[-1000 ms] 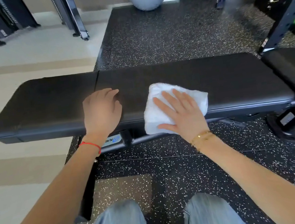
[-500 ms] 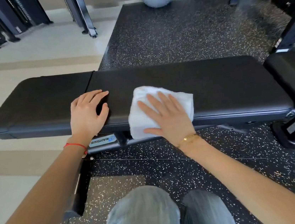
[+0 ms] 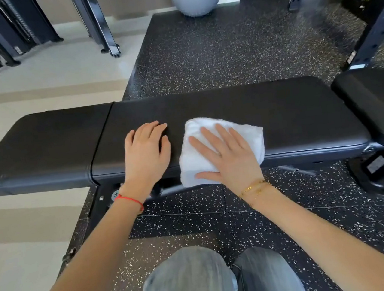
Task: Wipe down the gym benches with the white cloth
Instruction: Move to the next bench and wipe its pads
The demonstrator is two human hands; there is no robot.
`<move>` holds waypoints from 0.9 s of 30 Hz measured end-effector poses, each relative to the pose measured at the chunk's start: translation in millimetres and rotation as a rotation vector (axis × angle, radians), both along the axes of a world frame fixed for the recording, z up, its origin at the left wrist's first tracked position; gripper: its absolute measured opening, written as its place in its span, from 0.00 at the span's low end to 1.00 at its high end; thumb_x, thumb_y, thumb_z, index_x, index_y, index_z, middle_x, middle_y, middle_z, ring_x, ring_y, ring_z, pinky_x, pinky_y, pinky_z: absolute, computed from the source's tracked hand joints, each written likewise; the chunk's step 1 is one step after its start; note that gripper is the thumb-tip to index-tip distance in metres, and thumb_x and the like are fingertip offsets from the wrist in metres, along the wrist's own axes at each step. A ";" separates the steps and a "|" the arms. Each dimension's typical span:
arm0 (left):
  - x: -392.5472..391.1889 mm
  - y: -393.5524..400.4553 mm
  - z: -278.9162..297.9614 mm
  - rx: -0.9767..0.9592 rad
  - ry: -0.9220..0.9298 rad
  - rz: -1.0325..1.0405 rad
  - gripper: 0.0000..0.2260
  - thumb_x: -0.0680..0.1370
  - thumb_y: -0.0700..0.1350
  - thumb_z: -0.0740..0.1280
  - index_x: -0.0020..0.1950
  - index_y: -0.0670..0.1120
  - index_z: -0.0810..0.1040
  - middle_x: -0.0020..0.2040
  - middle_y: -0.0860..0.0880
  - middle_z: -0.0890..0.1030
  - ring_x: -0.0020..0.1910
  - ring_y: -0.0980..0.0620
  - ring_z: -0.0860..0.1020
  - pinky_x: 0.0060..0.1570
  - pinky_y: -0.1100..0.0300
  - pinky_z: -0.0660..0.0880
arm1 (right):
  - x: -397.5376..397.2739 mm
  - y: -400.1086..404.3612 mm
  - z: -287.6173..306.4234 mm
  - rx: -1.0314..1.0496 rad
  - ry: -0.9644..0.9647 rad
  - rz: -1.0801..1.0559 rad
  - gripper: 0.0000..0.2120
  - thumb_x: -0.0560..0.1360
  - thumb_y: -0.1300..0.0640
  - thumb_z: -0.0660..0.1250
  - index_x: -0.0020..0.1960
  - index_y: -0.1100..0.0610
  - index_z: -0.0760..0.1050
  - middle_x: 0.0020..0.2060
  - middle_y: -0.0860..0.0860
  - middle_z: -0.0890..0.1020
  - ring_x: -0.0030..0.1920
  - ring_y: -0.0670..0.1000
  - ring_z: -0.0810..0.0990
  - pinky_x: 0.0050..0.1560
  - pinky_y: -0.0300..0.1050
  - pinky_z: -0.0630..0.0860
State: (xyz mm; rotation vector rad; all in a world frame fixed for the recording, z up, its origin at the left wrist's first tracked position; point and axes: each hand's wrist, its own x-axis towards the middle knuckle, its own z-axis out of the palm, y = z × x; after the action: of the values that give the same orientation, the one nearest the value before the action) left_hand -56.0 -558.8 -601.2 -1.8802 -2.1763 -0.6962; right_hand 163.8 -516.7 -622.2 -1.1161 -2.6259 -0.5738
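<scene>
Presently, right hand (image 3: 230,158) presses white cloth (image 3: 220,146) flat on the bench (image 3: 279,120) near edge, fingers spread wide; left hand (image 3: 147,155) rests beside the cloth, fingers relaxed.

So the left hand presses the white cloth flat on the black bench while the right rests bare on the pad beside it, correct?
Not quite: the hands are swapped. In the head view the right hand presses the cloth flat on the bench, while the left hand rests bare on the pad beside it.
</scene>
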 end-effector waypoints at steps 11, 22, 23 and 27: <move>74.5 32.7 3.4 -0.017 0.016 -0.091 0.22 0.79 0.52 0.51 0.67 0.49 0.76 0.67 0.50 0.77 0.68 0.48 0.72 0.72 0.44 0.62 | 135.1 20.4 4.3 -0.081 0.113 -0.152 0.38 0.76 0.28 0.46 0.77 0.49 0.62 0.73 0.54 0.68 0.74 0.62 0.64 0.72 0.60 0.61; 129.3 41.2 4.9 -0.027 0.010 -0.135 0.25 0.79 0.54 0.49 0.68 0.48 0.76 0.68 0.48 0.76 0.69 0.47 0.72 0.72 0.42 0.62 | 171.1 19.9 -1.2 -0.048 0.185 -0.178 0.35 0.76 0.30 0.51 0.77 0.48 0.63 0.74 0.51 0.68 0.75 0.60 0.63 0.73 0.60 0.60; 135.0 41.6 5.3 -0.043 0.018 -0.145 0.25 0.79 0.54 0.49 0.68 0.48 0.75 0.68 0.48 0.76 0.70 0.47 0.71 0.73 0.42 0.62 | 181.7 22.3 -0.2 -0.056 0.210 -0.191 0.35 0.76 0.30 0.52 0.76 0.49 0.64 0.74 0.52 0.68 0.75 0.60 0.63 0.73 0.61 0.60; 145.8 41.7 1.9 -0.068 0.072 -0.138 0.25 0.79 0.54 0.49 0.69 0.49 0.74 0.69 0.48 0.74 0.70 0.45 0.70 0.71 0.41 0.63 | 187.2 25.3 2.7 -0.076 0.292 -0.159 0.34 0.76 0.32 0.54 0.74 0.50 0.67 0.72 0.53 0.71 0.73 0.61 0.65 0.72 0.62 0.61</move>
State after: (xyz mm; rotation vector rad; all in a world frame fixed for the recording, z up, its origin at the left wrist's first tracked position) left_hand 89.8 -517.1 -599.3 -2.0714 -2.0671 -0.5742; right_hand 350.9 -491.3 -619.6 -1.3288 -2.3411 -0.3127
